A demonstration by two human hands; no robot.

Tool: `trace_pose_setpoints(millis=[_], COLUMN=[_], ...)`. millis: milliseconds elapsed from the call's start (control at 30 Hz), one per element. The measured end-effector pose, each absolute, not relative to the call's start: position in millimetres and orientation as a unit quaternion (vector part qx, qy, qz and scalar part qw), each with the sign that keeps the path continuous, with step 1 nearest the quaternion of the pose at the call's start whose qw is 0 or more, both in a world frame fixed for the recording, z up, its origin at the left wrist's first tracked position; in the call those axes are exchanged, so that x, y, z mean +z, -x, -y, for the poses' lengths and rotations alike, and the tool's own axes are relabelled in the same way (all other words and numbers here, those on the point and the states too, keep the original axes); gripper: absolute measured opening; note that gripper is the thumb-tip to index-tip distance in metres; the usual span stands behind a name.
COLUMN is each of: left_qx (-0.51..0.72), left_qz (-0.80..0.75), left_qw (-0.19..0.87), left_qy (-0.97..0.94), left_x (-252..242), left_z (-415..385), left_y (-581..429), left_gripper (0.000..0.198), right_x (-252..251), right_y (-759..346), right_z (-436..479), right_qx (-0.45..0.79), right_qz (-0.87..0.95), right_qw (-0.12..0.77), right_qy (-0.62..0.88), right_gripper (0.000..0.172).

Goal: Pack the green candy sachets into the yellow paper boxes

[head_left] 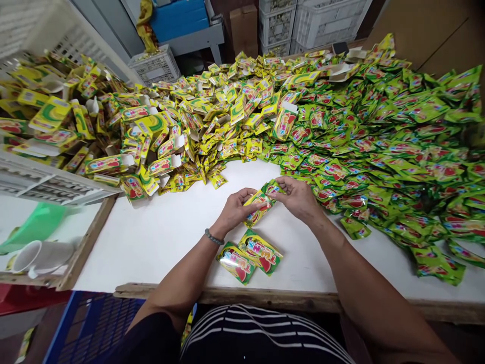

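Note:
My left hand [235,208] and my right hand [297,197] meet over the white table [159,237], both closed on one small yellow carton [259,203] with a green sachet at its open end. Two green sachets [250,255] lie flat just in front of my left wrist. A large heap of green sachets [390,151] spreads to the right of my right hand. A heap of yellow cartons [182,126], many with open flaps, lies beyond my left hand.
A white plastic crate [41,182] full of cartons tips over at the left. A white cup [40,257] and a green bag sit on a lower surface at left. White crates [303,23] stand at the back. A blue crate [91,323] is below the table's edge.

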State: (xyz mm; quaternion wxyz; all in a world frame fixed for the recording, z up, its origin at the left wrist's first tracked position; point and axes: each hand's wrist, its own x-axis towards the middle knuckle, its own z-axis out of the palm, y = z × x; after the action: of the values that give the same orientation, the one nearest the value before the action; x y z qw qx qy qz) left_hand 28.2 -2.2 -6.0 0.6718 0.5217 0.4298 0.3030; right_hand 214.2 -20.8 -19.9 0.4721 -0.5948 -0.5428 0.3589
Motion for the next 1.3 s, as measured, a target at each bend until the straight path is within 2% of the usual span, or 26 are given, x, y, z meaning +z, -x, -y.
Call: trace_pose_setpoints(millis=[67,267,633,767,867,1000,1167,1200,1300], left_qx=[0.307,0.344,0.363,0.403,0.457,0.471,0.433,0.435,0.436], left_qz=[-0.439,-0.441,-0.433,-0.442,-0.443,-0.446,-0.432,-0.425,-0.414], left_qw=[0.680,0.704,0.697,0.671,0.626,0.554,0.492,0.498,0.546], left_qy=[-0.501,-0.439,-0.441,-0.439,-0.451,-0.521,-0.619,-0.618,-0.584], left_x=[-5,-5,-4,-4,-2,-2,-5,-6,-6], left_z=[3,5,9,8,8,10,8,7,6], left_y=[-30,-34,-36,-38,-37,-33,-27,-27,-27], left_gripper=[0.047,0.049,0.050,0.056,0.064,0.049,0.032,0.031,0.035], right_x=[-23,-28,-35,-27,-27,-34,-35,-33,-29], right_y=[-211,-211,-188,-193,-190,-176,-174,-176,-181], right_z=[21,20,28,28,26,28,30,29,26], right_qx=[0.369,0.220,0.352,0.341,0.375,0.466,0.454,0.460,0.486], right_qz=[0.522,0.563,0.594,0.559,0.492,0.465,0.486,0.475,0.446], right_qw=[0.483,0.507,0.452,0.508,0.556,0.560,0.542,0.547,0.564], right_qy=[0.599,0.615,0.566,0.560,0.555,0.503,0.514,0.512,0.498], right_gripper=[0.030,0.028,0.045,0.035,0.043,0.042,0.031,0.033,0.052])
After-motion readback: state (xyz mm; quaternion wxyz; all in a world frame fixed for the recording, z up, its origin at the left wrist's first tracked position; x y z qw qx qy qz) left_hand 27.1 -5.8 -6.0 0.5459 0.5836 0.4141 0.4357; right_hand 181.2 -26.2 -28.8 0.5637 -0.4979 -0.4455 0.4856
